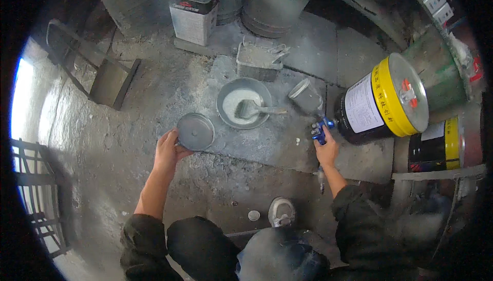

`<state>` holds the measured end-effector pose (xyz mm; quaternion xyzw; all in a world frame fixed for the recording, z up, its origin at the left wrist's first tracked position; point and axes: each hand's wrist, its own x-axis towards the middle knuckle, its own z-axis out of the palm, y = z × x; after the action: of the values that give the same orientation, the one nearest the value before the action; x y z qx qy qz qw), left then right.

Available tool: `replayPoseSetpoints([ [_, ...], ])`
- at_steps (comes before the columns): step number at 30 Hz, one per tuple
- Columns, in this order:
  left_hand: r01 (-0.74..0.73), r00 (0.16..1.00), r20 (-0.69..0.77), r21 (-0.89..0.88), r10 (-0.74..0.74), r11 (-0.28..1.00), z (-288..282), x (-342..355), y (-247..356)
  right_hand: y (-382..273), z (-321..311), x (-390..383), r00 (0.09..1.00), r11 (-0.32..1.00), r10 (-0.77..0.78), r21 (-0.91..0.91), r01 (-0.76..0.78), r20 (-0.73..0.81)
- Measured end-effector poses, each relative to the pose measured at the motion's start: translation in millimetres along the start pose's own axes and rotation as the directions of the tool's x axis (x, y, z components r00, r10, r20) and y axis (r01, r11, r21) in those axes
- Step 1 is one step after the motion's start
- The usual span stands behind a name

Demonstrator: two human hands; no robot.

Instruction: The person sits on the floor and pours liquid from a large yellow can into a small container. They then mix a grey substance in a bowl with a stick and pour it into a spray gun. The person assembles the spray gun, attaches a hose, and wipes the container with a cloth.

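Two hands: both low in the frame, grasping.
Left hand (167, 152): grips round lid (195, 132), centre-left on the floor (102, 142).
Right hand (327, 151): clenched on blue spray gun (319, 129), its cup (306, 96) tilted.
Between: bowl (244, 103) holding scoop (251, 109).
Right: yellow-rimmed drum (390, 98) on its side.
Top: square can (194, 11), grey tray (261, 60).

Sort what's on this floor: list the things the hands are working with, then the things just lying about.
In hand:
left hand on round grey metal lid
right hand holding blue spray gun with grey metal cup
round grey metal bowl with scoop

Lying about:
yellow-rimmed black drum on its side
square metal can
grey rectangular tray
metal folding frame
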<state>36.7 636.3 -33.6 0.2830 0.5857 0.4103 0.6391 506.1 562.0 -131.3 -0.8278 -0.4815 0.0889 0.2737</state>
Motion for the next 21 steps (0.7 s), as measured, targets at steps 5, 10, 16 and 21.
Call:
replayPoseSetpoints([
  [5, -0.067, 0.995, -0.035, 0.4, 0.089, 0.914, 35, 38, 10, -4, -23, -1, 0.869, 0.863, -0.457, -0.331, 0.382, -0.19],
  [10, -0.209, 0.974, 0.033, 0.532, 0.226, 0.821, 90, 82, 2, -84, 5, 7, 0.964, 0.825, -0.087, 0.561, -0.071, 0.25],
  [16, -0.253, 0.91, 0.023, 0.822, 0.413, 0.51, 116, 116, -15, -145, 63, 45, 0.926, 0.759, -0.022, 0.609, -0.229, 0.376],
  [21, -0.233, 0.908, 0.033, 0.868, 0.417, 0.439, 127, 104, -6, -191, 58, 59, 0.977, 0.786, -0.213, 0.598, 0.156, 0.026],
])
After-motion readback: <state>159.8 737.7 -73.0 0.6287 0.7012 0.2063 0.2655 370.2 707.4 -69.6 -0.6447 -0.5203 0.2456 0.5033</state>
